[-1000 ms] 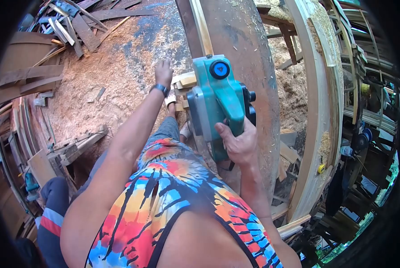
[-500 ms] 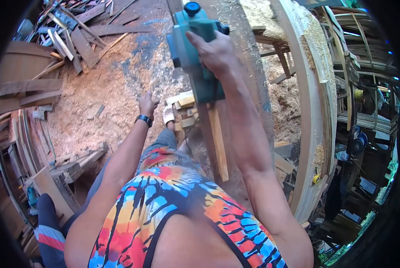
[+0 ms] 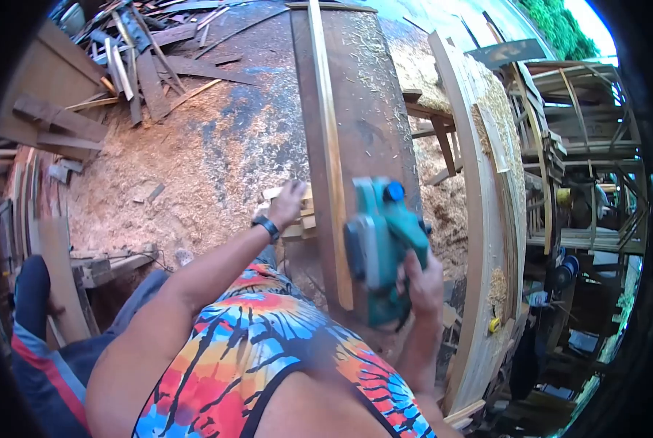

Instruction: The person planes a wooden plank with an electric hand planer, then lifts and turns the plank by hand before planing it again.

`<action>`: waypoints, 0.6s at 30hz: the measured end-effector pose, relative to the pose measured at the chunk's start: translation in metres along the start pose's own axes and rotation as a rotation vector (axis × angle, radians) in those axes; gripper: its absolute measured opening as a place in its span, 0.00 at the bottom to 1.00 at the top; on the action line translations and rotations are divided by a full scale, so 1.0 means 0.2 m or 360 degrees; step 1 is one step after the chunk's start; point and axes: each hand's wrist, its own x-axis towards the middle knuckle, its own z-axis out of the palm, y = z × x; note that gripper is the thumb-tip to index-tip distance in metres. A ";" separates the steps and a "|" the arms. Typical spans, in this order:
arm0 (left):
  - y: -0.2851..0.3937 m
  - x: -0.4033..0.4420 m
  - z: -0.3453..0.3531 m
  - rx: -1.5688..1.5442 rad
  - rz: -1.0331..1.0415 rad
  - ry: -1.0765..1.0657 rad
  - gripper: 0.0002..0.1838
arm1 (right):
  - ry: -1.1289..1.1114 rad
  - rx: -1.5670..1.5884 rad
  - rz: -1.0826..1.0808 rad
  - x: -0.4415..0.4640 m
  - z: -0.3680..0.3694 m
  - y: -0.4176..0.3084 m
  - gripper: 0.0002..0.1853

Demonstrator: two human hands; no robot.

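My right hand point(image 3: 423, 281) is wrapped round the rear handle of a green electric planer point(image 3: 377, 244) with a blue knob at its front. The planer is over the near end of a long brown workbench board point(image 3: 374, 139), just right of a narrow wooden strip point(image 3: 331, 153) that runs lengthwise along the board. Whether it touches the board I cannot tell. My left hand point(image 3: 290, 204), with a dark watch at the wrist, is left of the strip, by some short light wood blocks point(image 3: 302, 225). Its fingers are blurred.
Scrap wood point(image 3: 151, 66) is heaped at the far left. Shavings point(image 3: 173, 168) cover the ground. To the right stands a long timber beam point(image 3: 466, 146) with a yellow tape measure point(image 3: 494, 324) on it. Another person's leg point(image 3: 34, 314) shows at the lower left.
The planer in my right hand has come from the far part of the strip back towards me and to its right side. My left hand has moved right, closer to the board.
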 end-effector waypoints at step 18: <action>0.07 -0.58 0.55 0.1069 -0.0221 -0.0011 0.74 | 0.0586 -0.0603 0.0172 -1.14 -0.58 0.81 0.24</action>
